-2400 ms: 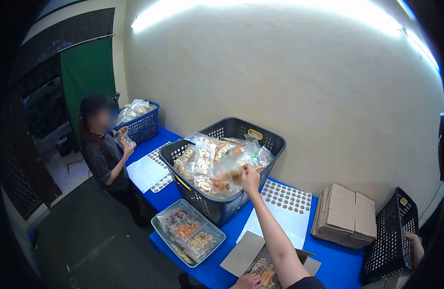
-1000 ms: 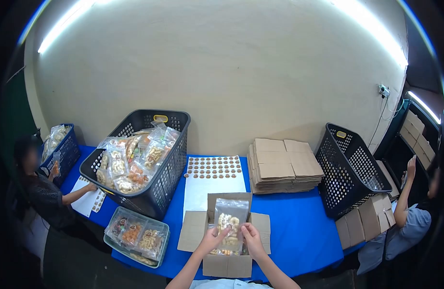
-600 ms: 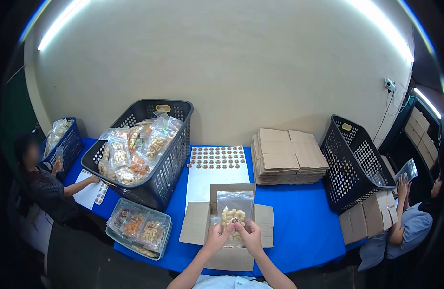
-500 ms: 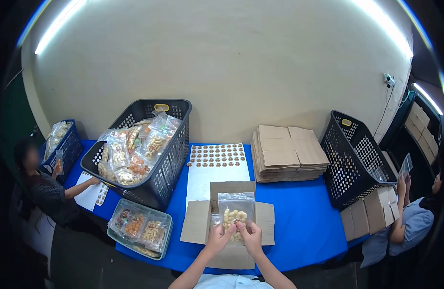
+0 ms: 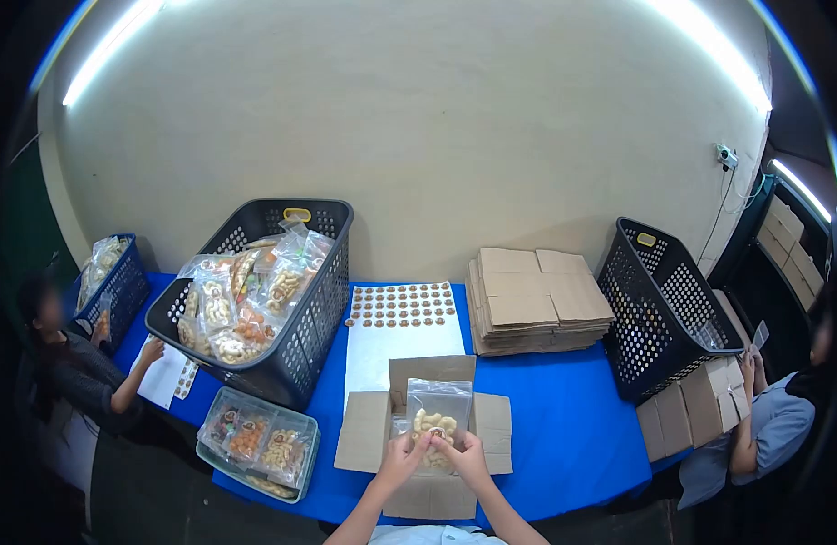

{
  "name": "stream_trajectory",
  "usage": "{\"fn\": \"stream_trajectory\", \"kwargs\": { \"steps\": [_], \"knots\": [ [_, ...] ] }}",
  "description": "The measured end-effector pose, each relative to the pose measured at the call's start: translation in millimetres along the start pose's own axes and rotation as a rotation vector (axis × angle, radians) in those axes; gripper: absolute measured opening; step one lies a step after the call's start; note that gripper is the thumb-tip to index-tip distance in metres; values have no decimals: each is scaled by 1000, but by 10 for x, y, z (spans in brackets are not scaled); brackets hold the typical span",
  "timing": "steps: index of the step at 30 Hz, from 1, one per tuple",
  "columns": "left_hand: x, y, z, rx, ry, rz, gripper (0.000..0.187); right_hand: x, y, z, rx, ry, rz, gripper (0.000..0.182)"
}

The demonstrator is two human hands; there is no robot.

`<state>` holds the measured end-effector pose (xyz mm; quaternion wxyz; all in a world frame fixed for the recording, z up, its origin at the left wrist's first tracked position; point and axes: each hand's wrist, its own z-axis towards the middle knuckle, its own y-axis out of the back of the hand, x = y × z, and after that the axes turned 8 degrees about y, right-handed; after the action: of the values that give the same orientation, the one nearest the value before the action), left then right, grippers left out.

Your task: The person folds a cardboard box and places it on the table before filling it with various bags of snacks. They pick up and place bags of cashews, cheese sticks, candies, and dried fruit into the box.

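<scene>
A clear zip bag of pale curved snacks stands upright between my hands, over an open cardboard box. My left hand grips its lower left side, and my right hand grips the lower right. Both thumbs press on the bag's front, at a small round sticker partly hidden under them. The fingers behind the bag are hidden. Inside the box, part of another clear bag shows at the left. Behind the box lies a white sheet with rows of round brown stickers on its upper part.
A black basket full of snack bags stands left, with a clear tub of bags before it. Flattened cardboard is stacked right, beside another black basket. Co-workers sit at left and right, near a blue basket and boxes.
My thumbs have moved closer together over the sticker. The view has shifted slightly. The left co-worker's hand has risen from their sheet, and the right co-worker's clear bag is lower.
</scene>
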<state>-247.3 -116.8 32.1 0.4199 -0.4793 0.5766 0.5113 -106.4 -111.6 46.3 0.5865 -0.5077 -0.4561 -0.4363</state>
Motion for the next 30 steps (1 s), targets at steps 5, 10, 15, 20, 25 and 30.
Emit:
{"fn": "stream_trajectory", "kwargs": {
  "steps": [5, 10, 15, 20, 25, 30],
  "knots": [
    [-146, -68, 38, -63, -121, -19, 36, -142, 8, 29, -113, 93, -252, 21],
    [-21, -161, 111, -9, -100, -69, 37, -191, 37, 22, -225, 107, -182, 20],
    [55, -198, 165, 15, -76, -3, 37, -227, 121, 92, -206, 40, 7, 21],
    [142, -220, 208, -19, -101, -30, 38, -381, 351, 277, 28, -118, 21, 21],
    [-97, -172, 212, -5, -30, 86, 39, -152, 131, 296, -81, 48, 35, 21],
    [-81, -90, 205, -26, -85, 109, 37, -168, 112, 341, -45, -13, 49, 21]
  ]
}}
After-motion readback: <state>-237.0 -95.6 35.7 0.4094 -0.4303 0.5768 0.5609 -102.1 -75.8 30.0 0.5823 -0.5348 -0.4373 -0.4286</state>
